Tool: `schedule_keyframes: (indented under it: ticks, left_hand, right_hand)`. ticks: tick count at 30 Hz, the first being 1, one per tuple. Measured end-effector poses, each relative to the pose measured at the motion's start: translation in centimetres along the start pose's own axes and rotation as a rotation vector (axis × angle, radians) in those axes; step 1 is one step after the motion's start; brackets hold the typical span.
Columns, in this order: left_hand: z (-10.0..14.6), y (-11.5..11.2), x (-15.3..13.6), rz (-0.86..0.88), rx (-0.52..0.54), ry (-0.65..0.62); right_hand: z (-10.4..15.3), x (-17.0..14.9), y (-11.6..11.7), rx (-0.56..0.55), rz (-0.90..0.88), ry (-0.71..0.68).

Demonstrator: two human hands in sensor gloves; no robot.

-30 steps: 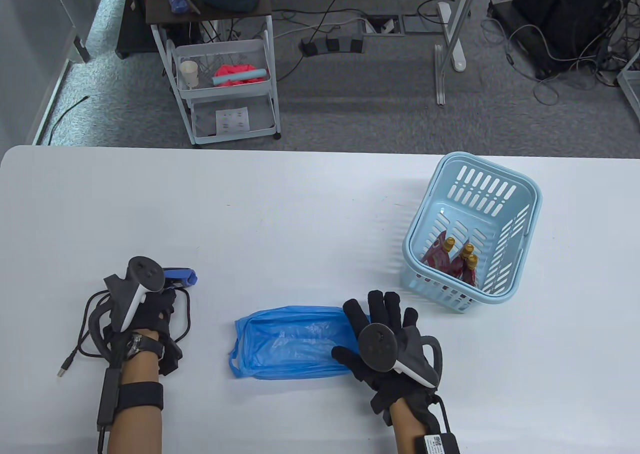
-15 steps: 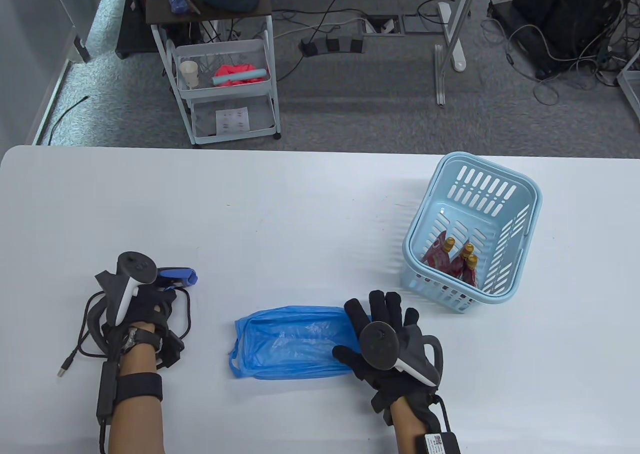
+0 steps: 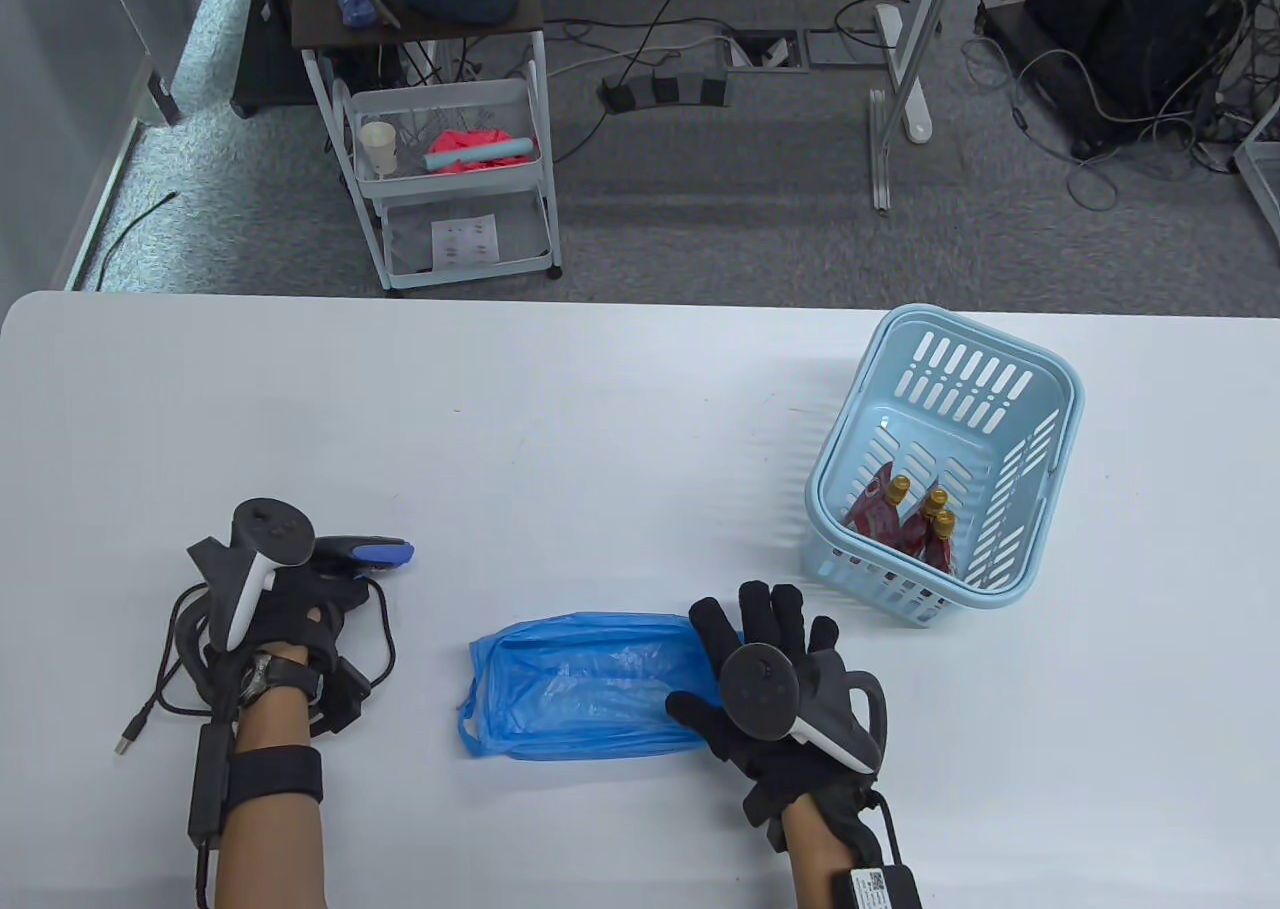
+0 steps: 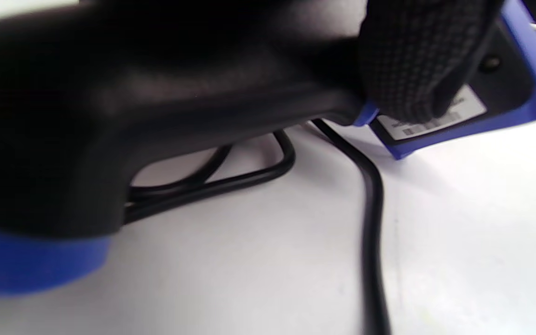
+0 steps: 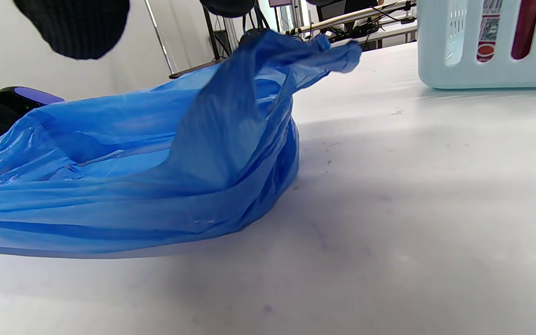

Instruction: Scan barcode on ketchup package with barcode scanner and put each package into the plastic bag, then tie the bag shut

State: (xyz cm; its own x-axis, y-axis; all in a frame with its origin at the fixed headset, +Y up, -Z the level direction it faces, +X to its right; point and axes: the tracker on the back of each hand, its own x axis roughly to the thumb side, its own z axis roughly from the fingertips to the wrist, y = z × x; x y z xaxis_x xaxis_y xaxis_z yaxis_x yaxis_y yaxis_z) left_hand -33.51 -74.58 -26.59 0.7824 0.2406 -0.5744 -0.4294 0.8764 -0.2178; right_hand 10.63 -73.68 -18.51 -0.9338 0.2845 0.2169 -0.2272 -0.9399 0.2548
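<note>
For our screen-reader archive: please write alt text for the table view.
A gloved left hand grips a blue barcode scanner on a white table, while the right hand rests open on a flat blue plastic bag. Ketchup packages stand in a light-blue basket.

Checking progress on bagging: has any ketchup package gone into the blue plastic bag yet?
No, the blue plastic bag lies flat and looks empty, and three ketchup packages stand in the light blue basket.

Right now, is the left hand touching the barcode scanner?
Touching. In the left wrist view a gloved finger lies on the barcode scanner; in the table view the left hand covers its handle.
</note>
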Motion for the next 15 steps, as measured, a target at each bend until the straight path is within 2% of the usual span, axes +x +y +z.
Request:
schedule_keyframes:
  ticks: [4,9,15]
  left_hand:
    - [-0.2,-0.5,0.0,0.085,-0.053,-0.043]
    - [-0.3,-0.8,0.1,0.081,-0.090,-0.065]
    - [-0.6,-1.8,0.3,0.044,-0.215,-0.090]
  right_hand:
    - [0.0,0.0,0.0,-0.001,0.002,0.001]
    - [0.0,0.0,0.0,-0.005,0.005,0.003]
    - [0.0,0.0,0.1,-0.002,0.010,0.006]
